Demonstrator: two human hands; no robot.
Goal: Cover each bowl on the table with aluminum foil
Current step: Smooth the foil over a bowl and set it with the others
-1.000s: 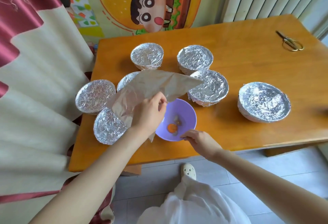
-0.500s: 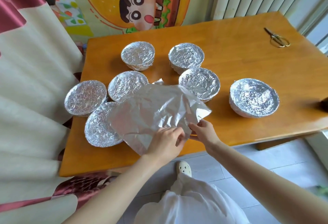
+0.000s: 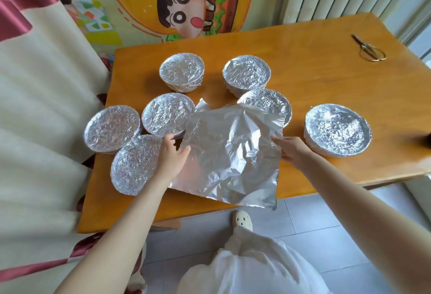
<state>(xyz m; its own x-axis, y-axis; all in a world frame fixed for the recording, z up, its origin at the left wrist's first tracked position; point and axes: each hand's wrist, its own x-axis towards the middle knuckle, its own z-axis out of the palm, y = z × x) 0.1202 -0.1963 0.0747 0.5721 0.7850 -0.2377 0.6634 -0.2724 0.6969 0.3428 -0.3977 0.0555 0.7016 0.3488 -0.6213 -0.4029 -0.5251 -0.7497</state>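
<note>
The crinkled square sheet of aluminium foil [image 3: 233,151] lies between your hands, domed over what is probably a hidden bowl. Its near edge overhangs the orange wooden bench [image 3: 326,88]. Your left hand [image 3: 171,156] and right hand [image 3: 291,151] rest flat against its sides, fingers straight, gripping nothing. Centre the sheet, then press evenly round the rim. Free the corner lying on the foil-wrapped bowl [image 3: 268,102] beyond your right hand.

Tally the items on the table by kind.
Foil-covered bowls: 7
Loose foil sheet: 1
Scissors: 1
Total: 9
Not counted: anything the sheet hides, and the dark shape cut off at the right edge.
</note>
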